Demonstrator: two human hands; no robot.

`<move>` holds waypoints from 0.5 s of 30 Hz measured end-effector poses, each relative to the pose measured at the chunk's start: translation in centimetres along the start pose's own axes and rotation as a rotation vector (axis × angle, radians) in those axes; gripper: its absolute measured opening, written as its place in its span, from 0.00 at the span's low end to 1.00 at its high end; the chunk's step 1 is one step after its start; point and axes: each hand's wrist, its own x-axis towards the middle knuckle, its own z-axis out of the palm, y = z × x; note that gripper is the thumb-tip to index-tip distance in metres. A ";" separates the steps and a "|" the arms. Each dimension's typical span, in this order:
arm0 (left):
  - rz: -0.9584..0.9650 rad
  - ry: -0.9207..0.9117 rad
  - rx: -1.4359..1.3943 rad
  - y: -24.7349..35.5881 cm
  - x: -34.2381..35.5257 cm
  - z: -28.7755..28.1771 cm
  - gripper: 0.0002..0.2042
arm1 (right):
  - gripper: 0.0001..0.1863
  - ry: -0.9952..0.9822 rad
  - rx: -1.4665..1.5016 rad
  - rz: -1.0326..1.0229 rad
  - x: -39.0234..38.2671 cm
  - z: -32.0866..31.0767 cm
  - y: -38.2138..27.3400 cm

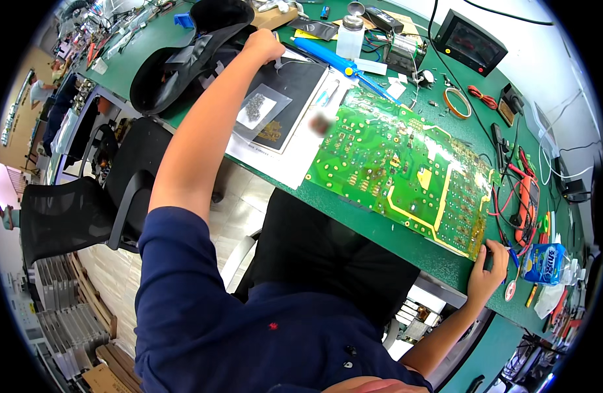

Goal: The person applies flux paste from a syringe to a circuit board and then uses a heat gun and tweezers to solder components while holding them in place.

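My left arm stretches across to the far side of the bench. There my left hand (264,47) is closed, with its fingers curled above the top of a black folder (295,88); what they hold, if anything, is hidden. A clear plastic bag of small dark parts (255,108) lies on the folder. In front of me rests a large green circuit board (380,164) with yellow-outlined tracks and many solder points. Beside its near right corner, my right hand (488,268) lies at the bench edge with fingers apart, holding nothing visible.
Behind the board are a blue soldering sucker (324,56), a clear pump bottle (350,38) and a small black monitor (468,42). A red multimeter (527,203) with leads and a blue pack (544,263) stand at right. Black curved covers (183,65) lie far left.
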 end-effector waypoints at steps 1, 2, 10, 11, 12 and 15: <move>-0.013 0.008 -0.034 0.2 0.2 -0.1 0.14 | 0.08 0.004 -0.005 -0.010 0.2 -0.1 0.0; -0.027 0.016 -0.069 0.4 0.4 -0.2 0.14 | 0.07 0.009 -0.010 -0.020 0.4 -0.2 0.0; 0.586 0.583 -0.533 -1.9 -7.1 -0.9 0.10 | 0.07 0.001 0.020 -0.044 0.4 0.1 -0.6; 0.628 0.454 -0.688 -0.4 -11.1 -1.0 0.10 | 0.07 -0.010 0.009 -0.039 0.2 -0.1 -0.6; 0.675 0.372 -0.833 0.7 -14.5 -0.5 0.10 | 0.08 -0.009 0.009 -0.022 0.2 -0.3 -0.7; 0.745 0.255 -0.896 1.9 -22.7 0.8 0.13 | 0.08 -0.008 -0.020 -0.030 -0.1 -0.3 -0.6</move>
